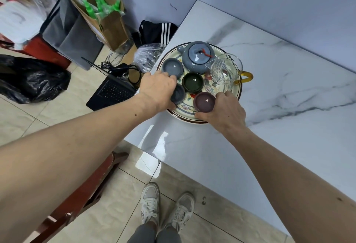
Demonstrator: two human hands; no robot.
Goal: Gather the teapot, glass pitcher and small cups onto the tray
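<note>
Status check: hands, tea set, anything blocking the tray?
Left hand on dark grey cup; right hand on purple cup. Teapot, glass pitcher, all four cups on tray. Nothing in the way.

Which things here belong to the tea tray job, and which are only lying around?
Belong to the job:
tray
teapot
glass pitcher
grey-blue cup
green cup
purple cup, at the right hand
dark grey cup, at the left hand

Just lying about:
laptop
cardboard box
black plastic bag
</note>
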